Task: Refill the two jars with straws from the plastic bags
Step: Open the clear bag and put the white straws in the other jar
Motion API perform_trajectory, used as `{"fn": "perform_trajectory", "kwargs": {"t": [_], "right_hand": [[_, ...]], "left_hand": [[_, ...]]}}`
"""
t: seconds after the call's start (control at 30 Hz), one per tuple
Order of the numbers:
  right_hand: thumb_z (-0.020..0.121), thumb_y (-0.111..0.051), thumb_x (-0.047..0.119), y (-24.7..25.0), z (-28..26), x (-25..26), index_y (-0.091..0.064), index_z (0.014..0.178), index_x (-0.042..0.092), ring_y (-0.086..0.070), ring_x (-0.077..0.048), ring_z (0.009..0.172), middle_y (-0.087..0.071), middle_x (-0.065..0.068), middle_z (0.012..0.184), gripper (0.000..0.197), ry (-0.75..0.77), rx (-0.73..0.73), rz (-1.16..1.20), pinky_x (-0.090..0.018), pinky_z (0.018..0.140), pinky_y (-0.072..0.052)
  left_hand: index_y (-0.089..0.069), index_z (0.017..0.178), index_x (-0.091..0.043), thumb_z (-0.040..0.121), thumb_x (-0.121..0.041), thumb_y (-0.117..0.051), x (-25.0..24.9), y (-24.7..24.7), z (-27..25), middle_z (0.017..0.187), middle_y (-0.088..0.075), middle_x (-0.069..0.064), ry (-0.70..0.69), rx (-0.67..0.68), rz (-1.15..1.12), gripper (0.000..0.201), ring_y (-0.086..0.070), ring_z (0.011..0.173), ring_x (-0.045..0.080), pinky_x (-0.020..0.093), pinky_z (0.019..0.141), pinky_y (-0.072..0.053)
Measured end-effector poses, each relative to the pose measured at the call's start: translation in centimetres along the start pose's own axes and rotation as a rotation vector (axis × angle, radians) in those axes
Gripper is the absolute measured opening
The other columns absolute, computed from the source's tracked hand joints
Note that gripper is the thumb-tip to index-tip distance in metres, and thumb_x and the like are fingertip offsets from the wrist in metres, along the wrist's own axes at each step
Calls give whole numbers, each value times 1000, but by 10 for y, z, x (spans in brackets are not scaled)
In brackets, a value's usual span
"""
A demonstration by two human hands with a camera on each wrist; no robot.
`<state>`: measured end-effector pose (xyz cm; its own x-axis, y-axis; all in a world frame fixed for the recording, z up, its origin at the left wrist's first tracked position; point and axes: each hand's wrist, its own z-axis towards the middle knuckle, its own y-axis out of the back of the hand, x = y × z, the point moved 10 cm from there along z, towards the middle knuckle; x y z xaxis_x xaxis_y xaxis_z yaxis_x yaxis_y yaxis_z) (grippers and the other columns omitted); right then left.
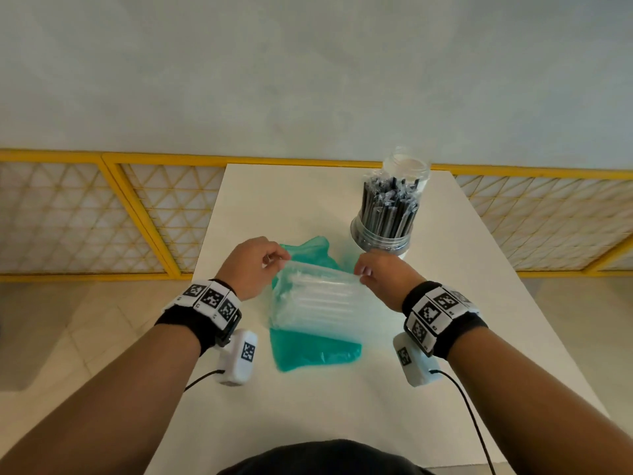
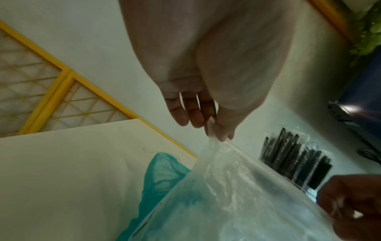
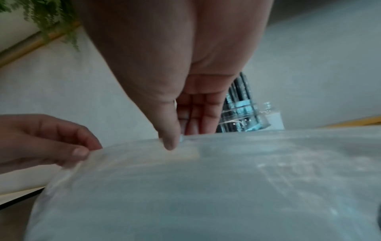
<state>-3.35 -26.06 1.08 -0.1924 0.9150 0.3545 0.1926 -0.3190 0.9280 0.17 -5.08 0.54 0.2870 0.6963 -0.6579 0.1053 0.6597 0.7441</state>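
Note:
A clear plastic bag [image 1: 317, 303] of pale straws is held up over the white table [image 1: 281, 204]. My left hand [image 1: 274, 260] pinches its top left corner and my right hand [image 1: 359, 272] pinches the top right corner. The left wrist view shows thumb and fingers [image 2: 218, 133] nipping the bag's edge [image 2: 226, 187]; in the right wrist view my thumb [image 3: 170, 143] presses the bag's rim [image 3: 206, 187]. A green bag [image 1: 308, 351] lies flat beneath. A clear jar [image 1: 385, 228] packed with black straws stands at the back right, and a second clear jar [image 1: 407, 166], without straws, stands behind it.
A yellow-framed lattice fence [image 1: 102, 217] runs behind the table, below a pale wall. The table's left edge [image 1: 205, 269] drops to a tiled floor. Green foliage [image 3: 51, 18] shows in the right wrist view.

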Motion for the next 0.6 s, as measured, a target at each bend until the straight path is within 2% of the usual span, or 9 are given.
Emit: {"fn": "perform_trajectory", "kwargs": {"t": [0.1, 0.17, 0.2, 0.33, 0.43, 0.5, 0.6], "right_hand": [[91, -55, 5, 4, -2, -1, -64, 107, 7, -58, -27, 101, -61, -11, 110, 19, 24, -48, -5, -22, 80, -37], [91, -54, 5, 4, 0, 7, -64, 106, 7, -58, -27, 101, -61, -11, 109, 18, 57, -74, 2, -24, 82, -39], [91, -55, 4, 4, 0, 11, -65, 105, 7, -58, -27, 101, -61, -12, 108, 18, 78, -85, 10, -26, 83, -40], [91, -54, 5, 4, -3, 12, -64, 107, 7, -57, -25, 102, -61, -11, 108, 19, 97, -93, 24, -31, 87, -45], [92, -54, 8, 8, -11, -14, -64, 108, 11, -58, -23, 103, -60, -6, 112, 19, 25, -84, 24, -30, 87, -46], [91, -53, 9, 11, -18, -37, -64, 106, 12, -57, -22, 104, -60, -4, 112, 19, -36, -57, 11, -27, 86, -43], [90, -54, 10, 17, -29, -70, -63, 104, 12, -56, -24, 102, -53, 1, 97, 17, -99, -38, -4, -26, 83, -40]], "left_hand": [[-73, 104, -25, 84, -25, -72, -35, -12, 3, 100, -55, -6, -116, 12, 82, 21, -43, 98, 14, 26, 90, -36], [-70, 110, -26, 80, -36, -74, -65, -36, 7, 106, -57, -7, -186, 78, 144, 32, -43, 101, 14, 29, 92, -37], [-69, 110, -25, 80, -37, -73, -78, -49, 8, 106, -60, -6, -204, 109, 175, 33, -47, 102, 16, 32, 92, -40], [-68, 94, -15, 85, -18, -68, -90, -76, 15, 86, -61, -1, -159, 119, 87, 9, -58, 90, 23, 40, 83, -48], [-69, 84, -15, 83, -12, -69, -84, -76, 16, 83, -65, 3, -150, 136, 4, 3, -62, 82, 21, 41, 80, -53], [-70, 82, -14, 83, -10, -71, -80, -71, 17, 83, -67, 3, -148, 138, -38, 4, -63, 78, 17, 34, 79, -54], [-72, 82, -12, 82, -9, -73, -76, -66, 19, 76, -64, -6, -131, 129, -75, 3, -59, 72, 2, 12, 73, -45]]}}
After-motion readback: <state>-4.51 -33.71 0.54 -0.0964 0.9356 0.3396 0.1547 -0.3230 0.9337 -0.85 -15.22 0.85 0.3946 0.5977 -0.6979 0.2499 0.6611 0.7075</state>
